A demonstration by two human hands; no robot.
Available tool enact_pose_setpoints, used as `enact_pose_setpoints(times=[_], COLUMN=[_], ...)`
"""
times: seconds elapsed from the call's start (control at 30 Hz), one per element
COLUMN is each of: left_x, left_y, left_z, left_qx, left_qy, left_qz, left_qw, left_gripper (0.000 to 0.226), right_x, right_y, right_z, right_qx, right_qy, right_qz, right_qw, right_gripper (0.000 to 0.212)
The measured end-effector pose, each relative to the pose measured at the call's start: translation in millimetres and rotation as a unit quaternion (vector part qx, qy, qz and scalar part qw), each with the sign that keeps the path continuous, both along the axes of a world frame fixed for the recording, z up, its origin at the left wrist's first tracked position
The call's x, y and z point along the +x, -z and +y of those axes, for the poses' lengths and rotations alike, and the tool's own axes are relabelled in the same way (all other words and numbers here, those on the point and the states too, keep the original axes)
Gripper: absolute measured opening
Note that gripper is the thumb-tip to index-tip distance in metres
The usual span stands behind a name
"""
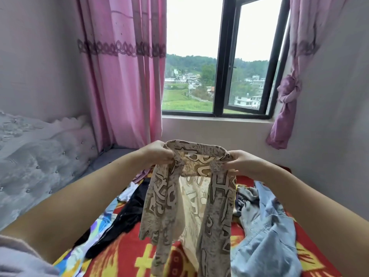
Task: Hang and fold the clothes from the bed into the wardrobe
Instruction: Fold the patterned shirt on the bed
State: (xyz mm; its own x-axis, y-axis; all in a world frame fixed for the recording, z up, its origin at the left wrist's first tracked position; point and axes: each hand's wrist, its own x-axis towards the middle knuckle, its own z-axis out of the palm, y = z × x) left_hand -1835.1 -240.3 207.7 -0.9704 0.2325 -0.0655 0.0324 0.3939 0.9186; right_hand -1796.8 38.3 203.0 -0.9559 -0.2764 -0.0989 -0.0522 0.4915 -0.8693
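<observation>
**Desk:** So, how far along are we with the clothes?

**Me:** Early, by my reading. I've got one garment up off the bed [127, 254]: a beige patterned top [191, 198], thin and partly see-through, printed with brown letter-like shapes. It isn't folded and isn't on a hanger yet. Plenty remains on the red-and-yellow bedspread: a black garment [127, 212] to the left, a light-blue denim piece [267, 232] to the right, grey clothing [247, 194] behind that, and something white [129, 193] further back. I can't see the wardrobe from this view, so I can't say whether anything has gone in.

**Desk:** Where's the top relative to your hands?

**Me:** Strung between them. My left hand [157, 151] pinches the left end of the neckline, fingers curled into the fabric; my right hand [242, 161] grips the right end the same way. The neck band arcs across the gap between them, and the body and two front panels hang straight down, with the lower ends out of frame at the bottom, so I can't tell whether they brush the bedspread.

**Desk:** Anything in the way?

**Me:** Only the window [219, 56] and pink curtains [123, 66] ahead.
</observation>
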Motion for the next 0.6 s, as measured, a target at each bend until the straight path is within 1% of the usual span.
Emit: enact_pose_setpoints(times=[0.03, 0.07, 0.1, 0.13, 0.17, 0.2, 0.27, 0.3, 0.33, 0.37, 0.43, 0.47, 0.5, 0.53, 0.6], left_x=[1, 2, 3, 5, 6, 7, 7, 4, 2, 2, 4, 6, 7, 8, 8], left_y=[2, 3, 3, 3, 1, 0, -5, -7, -9, -10, -13, -13, -13, -14, -13], left_z=[-1, 0, 1, 1, 1, 1, -3, -5, -7, -8, -9, -9, -9, -8, -7], left_qx=[-0.057, -0.128, -0.196, -0.239, -0.259, -0.268, -0.287, -0.288, -0.272, -0.232, -0.096, -0.032, 0.001, 0.0, -0.045], left_qy=[0.005, -0.019, -0.056, -0.088, -0.103, -0.111, -0.112, -0.102, -0.089, -0.079, -0.049, -0.026, -0.011, -0.006, -0.025], left_qz=[0.031, 0.089, 0.156, 0.21, 0.238, 0.246, 0.235, 0.228, 0.22, 0.208, 0.16, 0.139, 0.141, 0.163, 0.238], left_qw=[0.998, 0.988, 0.966, 0.944, 0.93, 0.925, 0.922, 0.924, 0.933, 0.947, 0.981, 0.989, 0.99, 0.987, 0.97], left_gripper=[0.01, 0.012, 0.015, 0.019, 0.021, 0.022, 0.024, 0.022, 0.017, 0.014, 0.016, 0.015, 0.012, 0.012, 0.025], right_x=[-1, -2, -6, -6, -7, -7, -6, -6, -7, -8, -8, -8, -8, -9, -8], right_y=[-1, -1, 0, -2, -3, -4, -8, -9, -11, -12, -15, -15, -15, -13, -12], right_z=[-2, -3, -4, -4, -2, 0, 5, 7, 9, 10, 10, 9, 7, 5, 2], right_qx=[0.095, 0.184, 0.252, 0.287, 0.301, 0.317, 0.357, 0.359, 0.343, 0.302, 0.172, 0.109, 0.068, 0.053, 0.069], right_qy=[0.017, 0.038, 0.058, 0.075, 0.092, 0.108, 0.131, 0.134, 0.13, 0.121, 0.104, 0.1, 0.101, 0.107, 0.111], right_qz=[0.066, 0.135, 0.194, 0.231, 0.26, 0.283, 0.325, 0.34, 0.349, 0.35, 0.312, 0.294, 0.291, 0.305, 0.351], right_qw=[0.993, 0.973, 0.946, 0.927, 0.913, 0.899, 0.866, 0.859, 0.862, 0.879, 0.928, 0.944, 0.949, 0.945, 0.927], right_gripper=[0.004, 0.009, 0.014, 0.017, 0.019, 0.022, 0.029, 0.032, 0.034, 0.032, 0.02, 0.011, 0.006, 0.007, 0.007])
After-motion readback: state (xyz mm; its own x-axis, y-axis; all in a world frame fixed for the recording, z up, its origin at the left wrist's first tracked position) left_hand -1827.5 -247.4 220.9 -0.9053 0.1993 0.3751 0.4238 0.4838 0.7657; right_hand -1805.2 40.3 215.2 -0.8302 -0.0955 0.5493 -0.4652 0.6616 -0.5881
